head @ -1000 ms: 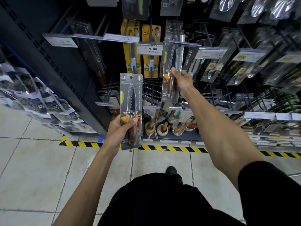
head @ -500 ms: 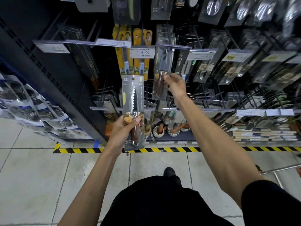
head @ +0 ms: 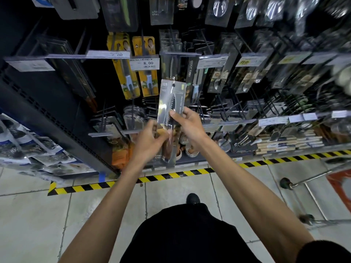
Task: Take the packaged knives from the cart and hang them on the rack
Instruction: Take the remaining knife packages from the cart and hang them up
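Price tag [head: 145, 63] reads 8.00. Second tag [head: 112, 54] ends in .00, first digit blurred. Black pack [head: 190, 68] has vertical lettering, too blurred to read. Knife pack [head: 171, 103] is upright in front of the rack [head: 224, 109], hang hole at top, not on a hook, just below a hung pack [head: 172, 62]. Left hand [head: 150, 141] grips its lower end, fingers curled round the handle part. Right hand [head: 190, 124] pinches its middle, thumb on the front. Both arms reach forward. Cart [head: 307, 188] frame at lower right.
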